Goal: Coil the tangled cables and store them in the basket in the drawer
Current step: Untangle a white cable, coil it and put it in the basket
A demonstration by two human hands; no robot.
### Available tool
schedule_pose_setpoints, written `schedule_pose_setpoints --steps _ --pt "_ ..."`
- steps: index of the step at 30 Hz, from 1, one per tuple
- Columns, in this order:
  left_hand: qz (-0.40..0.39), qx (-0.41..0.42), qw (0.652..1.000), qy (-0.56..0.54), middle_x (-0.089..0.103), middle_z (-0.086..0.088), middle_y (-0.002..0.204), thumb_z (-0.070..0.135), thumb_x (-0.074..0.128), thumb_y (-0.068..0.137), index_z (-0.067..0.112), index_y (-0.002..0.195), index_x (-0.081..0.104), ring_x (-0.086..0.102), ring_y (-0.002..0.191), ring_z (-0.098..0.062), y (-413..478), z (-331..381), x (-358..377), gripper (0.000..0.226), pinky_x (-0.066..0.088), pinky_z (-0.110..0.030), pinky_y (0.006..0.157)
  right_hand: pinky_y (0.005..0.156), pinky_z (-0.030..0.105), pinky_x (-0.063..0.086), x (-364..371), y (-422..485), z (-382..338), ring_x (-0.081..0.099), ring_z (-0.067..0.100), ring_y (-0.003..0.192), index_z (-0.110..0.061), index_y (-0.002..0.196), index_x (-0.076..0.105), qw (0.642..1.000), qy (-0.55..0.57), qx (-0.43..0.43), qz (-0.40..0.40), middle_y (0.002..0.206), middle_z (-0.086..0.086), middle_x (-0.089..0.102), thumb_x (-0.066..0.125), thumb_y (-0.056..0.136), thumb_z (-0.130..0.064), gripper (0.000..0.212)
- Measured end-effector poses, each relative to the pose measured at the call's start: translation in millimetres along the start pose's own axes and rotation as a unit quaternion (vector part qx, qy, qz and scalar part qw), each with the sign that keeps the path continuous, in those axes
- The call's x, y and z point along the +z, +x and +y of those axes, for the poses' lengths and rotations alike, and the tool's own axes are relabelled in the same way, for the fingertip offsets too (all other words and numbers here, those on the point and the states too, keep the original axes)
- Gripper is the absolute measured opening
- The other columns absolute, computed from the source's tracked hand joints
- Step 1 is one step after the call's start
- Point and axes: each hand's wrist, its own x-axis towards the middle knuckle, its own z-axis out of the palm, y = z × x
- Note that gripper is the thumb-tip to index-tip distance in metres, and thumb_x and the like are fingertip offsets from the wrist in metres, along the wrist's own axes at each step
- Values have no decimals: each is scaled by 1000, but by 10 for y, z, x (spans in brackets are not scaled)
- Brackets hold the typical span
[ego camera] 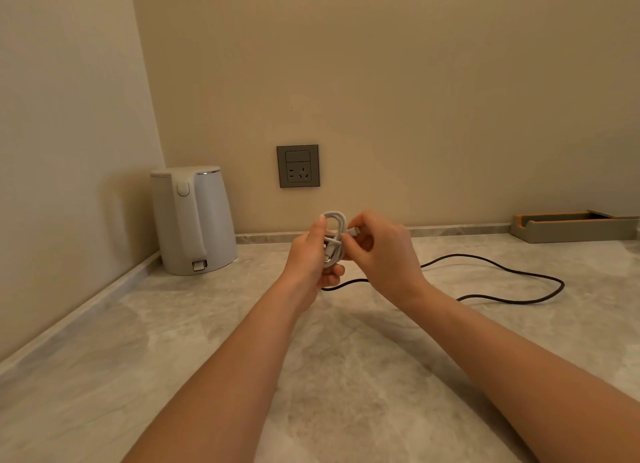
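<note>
Nearby, a kettle point(204, 220) and black cable point(521, 272) flank the held white cable point(341, 224).

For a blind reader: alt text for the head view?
A left hand and right hand hold a coiled white cable over a grey marble counter; a loose black cable lies on it, a white kettle at left.

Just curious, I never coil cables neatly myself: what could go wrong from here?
The coiled white cable, gripped in the left hand, could spring loose if the end the right hand pinches slips. The black cable lies loose on the counter under the hands; a wrist might snag it.
</note>
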Motion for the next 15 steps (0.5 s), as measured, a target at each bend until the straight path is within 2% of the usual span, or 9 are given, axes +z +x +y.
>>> schedule_pose_setpoints --steps 4,7,10,12,15 --pt "-7 -65 997 -34 57 -3 53 44 36 101 12 82 54 40 30 -8 12 16 -34 41 28 -13 33 61 42 49 -4 5 56 60 20 62 -6 90 57 996 26 -53 -59 71 1 63 50 94 -16 12" --pt "-16 -101 994 -40 60 -10 71 46 36 100 13 81 55 38 29 -6 21 22 -82 43 27 -12 32 65 33 50 -43 18 53 64 12 69 -4 97 57 992 38 -63 -107 75 -4 63 39 98 -18 22" --pt "-46 -115 992 -18 60 -6 59 48 35 100 14 79 53 37 30 -6 -7 -3 -80 43 27 -12 33 60 31 51 -43 17 54 61 10 62 -8 87 56 990 59 -49 -116 71 -1 63 51 95 -10 9" --pt "-78 -107 991 3 54 -1 51 49 32 100 16 80 52 36 32 -7 -32 -13 -41 44 27 -13 34 54 24 43 -34 29 27 50 8 54 -15 78 53 993 83 -17 -87 63 -2 58 60 91 -11 15" --pt "-95 -74 993 23 52 1 51 48 26 102 17 83 55 37 33 -8 -28 -14 -2 46 28 -14 35 49 20 35 -39 84 -20 40 4 48 -16 69 52 988 125 58 -74 55 -2 48 66 87 -15 23"
